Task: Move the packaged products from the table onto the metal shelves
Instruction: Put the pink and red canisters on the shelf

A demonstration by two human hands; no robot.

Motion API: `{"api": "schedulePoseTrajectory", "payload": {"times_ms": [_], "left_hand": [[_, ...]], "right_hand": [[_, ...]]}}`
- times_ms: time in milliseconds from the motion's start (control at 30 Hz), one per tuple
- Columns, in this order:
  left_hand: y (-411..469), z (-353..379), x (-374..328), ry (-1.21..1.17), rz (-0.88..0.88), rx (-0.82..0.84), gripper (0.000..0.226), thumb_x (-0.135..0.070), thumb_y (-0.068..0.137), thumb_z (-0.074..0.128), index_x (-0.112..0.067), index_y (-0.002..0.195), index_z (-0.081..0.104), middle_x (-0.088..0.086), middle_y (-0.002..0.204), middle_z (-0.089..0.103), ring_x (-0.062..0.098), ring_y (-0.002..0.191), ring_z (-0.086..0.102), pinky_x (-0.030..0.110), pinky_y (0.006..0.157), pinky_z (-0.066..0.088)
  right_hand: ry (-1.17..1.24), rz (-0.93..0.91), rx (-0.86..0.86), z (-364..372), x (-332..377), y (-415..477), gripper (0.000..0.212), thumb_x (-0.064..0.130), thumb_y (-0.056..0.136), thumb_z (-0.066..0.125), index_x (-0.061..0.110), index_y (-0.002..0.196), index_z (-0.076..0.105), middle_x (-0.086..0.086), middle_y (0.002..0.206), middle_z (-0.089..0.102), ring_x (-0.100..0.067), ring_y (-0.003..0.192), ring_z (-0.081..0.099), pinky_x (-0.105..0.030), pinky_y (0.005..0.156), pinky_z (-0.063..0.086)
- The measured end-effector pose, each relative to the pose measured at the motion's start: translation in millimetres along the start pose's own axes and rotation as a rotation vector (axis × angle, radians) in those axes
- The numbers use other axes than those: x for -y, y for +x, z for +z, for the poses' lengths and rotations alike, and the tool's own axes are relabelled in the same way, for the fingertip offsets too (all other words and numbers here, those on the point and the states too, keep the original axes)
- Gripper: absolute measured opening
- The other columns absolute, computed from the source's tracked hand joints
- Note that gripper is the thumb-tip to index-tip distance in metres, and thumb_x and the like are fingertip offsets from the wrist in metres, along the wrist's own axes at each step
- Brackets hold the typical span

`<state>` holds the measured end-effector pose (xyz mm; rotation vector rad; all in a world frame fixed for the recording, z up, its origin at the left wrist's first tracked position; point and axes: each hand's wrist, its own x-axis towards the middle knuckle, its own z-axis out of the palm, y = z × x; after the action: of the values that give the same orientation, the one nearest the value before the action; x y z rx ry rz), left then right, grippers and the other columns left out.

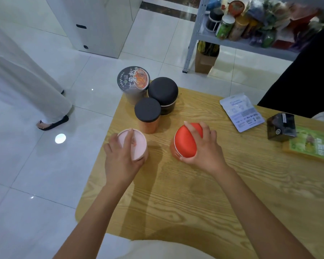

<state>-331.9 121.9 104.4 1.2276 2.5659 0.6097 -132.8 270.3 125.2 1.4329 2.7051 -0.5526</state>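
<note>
My left hand (121, 156) grips a pink-lidded cup (137, 144) from above at the table's left edge. My right hand (204, 146) grips a red-lidded jar (185, 143), which leans to the left. Behind them stand a small black-lidded jar (147, 113), a larger black-lidded jar (163, 90) and a noodle cup (133, 79). On the right lie a white pouch (239, 111), a dark box (281, 128) and a green packet (310, 144). The metal shelf (232, 43) at the top right holds several products.
The wooden table (195, 202) fills the lower right. A person in light trousers and sandals (52, 124) stands on the tiled floor at left. A dark-clothed person (307, 75) stands at the right edge. A brown box (204, 60) sits under the shelf. A white cabinet (101, 25) stands behind.
</note>
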Motion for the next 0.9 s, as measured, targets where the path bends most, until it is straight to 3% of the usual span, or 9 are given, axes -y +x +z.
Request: {"api": "schedulePoseTrajectory", "payload": {"times_ms": [200,300,367,400,467,533,633,767,900], "left_hand": [[-27.0,6.4,-8.4,-0.013,0.042,0.038,0.090,-0.039,0.061,0.083,-0.032,0.139,0.039,0.013,0.136,0.034,0.033,0.111,0.035,0.041,0.064,0.052],[-30.6,5.7,-10.8,-0.002,0.049,0.057,0.091,-0.040,0.061,0.083,-0.033,0.140,0.039,0.011,0.137,0.032,0.032,0.111,0.035,0.038,0.063,0.051],[-31.1,5.8,-10.6,0.000,0.058,0.062,0.092,-0.040,0.061,0.083,-0.033,0.141,0.039,0.010,0.137,0.032,0.031,0.111,0.034,0.037,0.064,0.050],[-31.1,5.9,-10.2,0.001,0.062,0.062,0.092,-0.040,0.061,0.083,-0.033,0.141,0.039,0.010,0.137,0.032,0.031,0.112,0.034,0.037,0.064,0.049],[-31.0,6.2,-9.3,0.004,0.063,0.060,0.092,-0.040,0.061,0.083,-0.032,0.141,0.039,0.009,0.137,0.031,0.031,0.112,0.033,0.037,0.064,0.050],[-31.6,6.2,-8.9,0.003,0.066,0.055,0.092,-0.040,0.061,0.083,-0.033,0.140,0.038,0.008,0.137,0.031,0.031,0.113,0.033,0.037,0.062,0.051],[-32.4,6.8,-8.3,-0.017,0.079,0.034,0.092,-0.041,0.061,0.083,-0.036,0.139,0.034,0.008,0.137,0.032,0.030,0.112,0.034,0.036,0.059,0.051],[-32.6,8.2,-7.3,-0.064,0.080,0.028,0.093,-0.038,0.061,0.083,-0.034,0.141,0.034,0.005,0.137,0.030,0.029,0.117,0.035,0.037,0.063,0.051],[-31.9,6.9,-7.1,-0.130,0.099,0.021,0.091,-0.035,0.063,0.083,-0.031,0.141,0.036,-0.001,0.135,0.025,0.025,0.122,0.039,0.032,0.064,0.048]], "right_hand": [[0.040,-0.248,0.162,-21.0,-20.6,-7.2,0.108,0.040,0.056,0.084,0.055,0.138,0.017,0.014,0.151,0.009,-0.017,0.136,0.018,-0.042,0.094,0.048],[-0.131,-0.395,0.297,-30.5,-29.1,0.4,0.097,0.042,0.067,0.082,0.058,0.137,0.017,0.016,0.155,0.002,-0.024,0.144,0.002,-0.050,0.116,0.017],[-0.183,-0.419,0.312,-30.9,-30.1,-1.1,0.083,0.030,0.076,0.077,0.060,0.134,0.025,0.017,0.157,-0.002,-0.025,0.146,-0.011,-0.056,0.117,-0.002],[-0.132,-0.398,0.284,-30.5,-30.3,-5.1,0.076,0.018,0.079,0.073,0.061,0.129,0.036,0.018,0.157,-0.001,-0.024,0.146,-0.013,-0.058,0.116,-0.004],[0.089,-0.285,0.184,-26.8,-33.5,-16.7,0.078,-0.009,0.074,0.059,0.058,0.112,0.056,0.019,0.157,0.004,-0.020,0.146,-0.012,-0.059,0.115,0.000],[0.290,-0.186,0.065,-15.7,-38.3,-31.1,0.080,-0.014,0.067,0.052,0.055,0.106,0.062,0.019,0.157,0.005,-0.018,0.146,-0.009,-0.054,0.117,0.002],[0.472,-0.053,-0.167,12.8,-34.3,-52.5,0.084,-0.001,0.070,0.070,0.051,0.130,0.045,0.018,0.156,-0.006,-0.012,0.146,-0.007,-0.037,0.117,0.011],[0.777,0.251,-0.314,35.5,-22.5,-55.1,0.124,0.012,0.057,0.090,0.033,0.150,0.010,0.008,0.152,0.004,-0.004,0.140,0.013,-0.016,0.108,0.021],[0.967,0.326,-0.302,34.6,-28.2,-38.0,0.122,0.005,0.054,0.091,0.025,0.147,0.014,0.012,0.142,0.024,-0.001,0.124,0.036,-0.005,0.094,0.033]]}}
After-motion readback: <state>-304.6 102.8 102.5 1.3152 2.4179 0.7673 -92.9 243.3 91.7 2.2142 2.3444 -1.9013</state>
